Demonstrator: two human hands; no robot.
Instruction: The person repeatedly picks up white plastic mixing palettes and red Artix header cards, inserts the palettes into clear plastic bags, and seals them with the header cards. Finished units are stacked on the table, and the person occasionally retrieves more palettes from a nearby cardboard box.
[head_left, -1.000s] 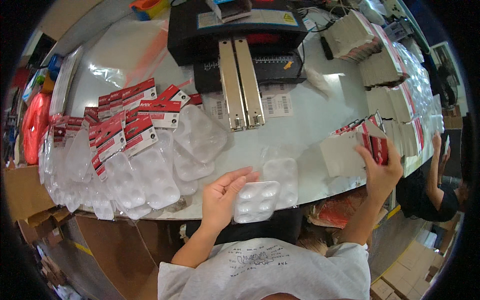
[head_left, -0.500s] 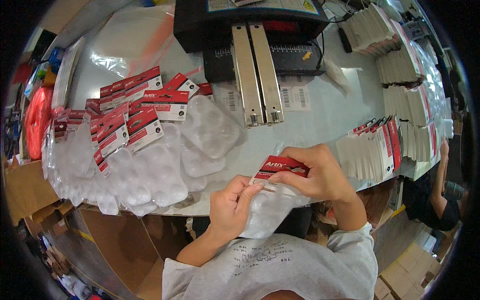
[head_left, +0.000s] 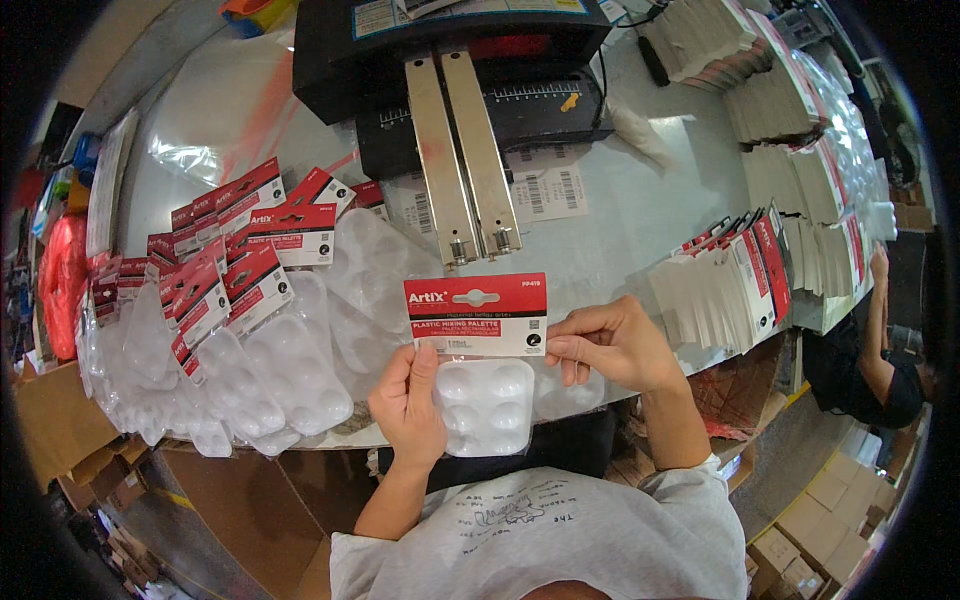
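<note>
A white plastic mixing palette (head_left: 485, 410) with round wells hangs below a red and white header card (head_left: 476, 318), with clear bag film around it. The card faces up, flat and unfolded at the front, between my hands. My left hand (head_left: 410, 395) pinches the card's lower left corner, thumb on top. At its right edge, my right hand (head_left: 615, 345) grips the card between thumb and fingers. Just beyond the card stand the two metal bars (head_left: 465, 160) of a black machine (head_left: 330, 60).
Carded palettes in clear bags (head_left: 270, 370) lie heaped at the left. Stacks of folded header cards (head_left: 725, 280) stand on the right, with more bundles (head_left: 775, 110) behind. A red plastic bundle (head_left: 65, 285) sits far left. Another person's arm (head_left: 878, 330) shows at the far right.
The header card has gone from tilted and partly covered by my fingers to flat and facing up. My hands have moved apart to its two sides. The whole view has shifted slightly.
</note>
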